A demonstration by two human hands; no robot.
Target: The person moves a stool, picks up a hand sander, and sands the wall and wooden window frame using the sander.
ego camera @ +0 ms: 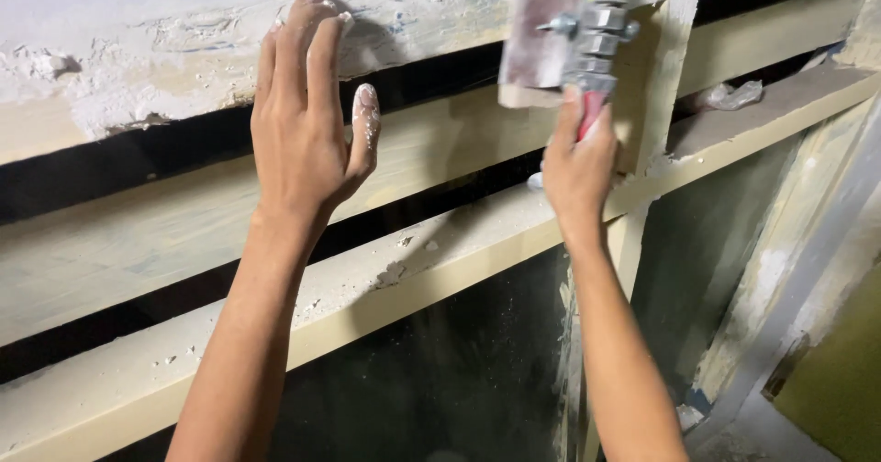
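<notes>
Gripping red-handled scraper (569, 35) in right hand (576, 170); left hand (307, 122) flat, open on plastered beam (138, 67)

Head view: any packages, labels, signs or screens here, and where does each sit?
No labels, signs or screens.
Crumpled clear plastic wrapper: lying in the recess on the grey upper ledge, right of the right hand; shapeless, translucent whitish. Whether it is a package is unclear.

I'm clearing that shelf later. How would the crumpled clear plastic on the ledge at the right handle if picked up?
The crumpled plastic looks thin and creased, so probably floppy and very light. It lies loose on the dusty ledge, so a push would likely slide it.
</notes>
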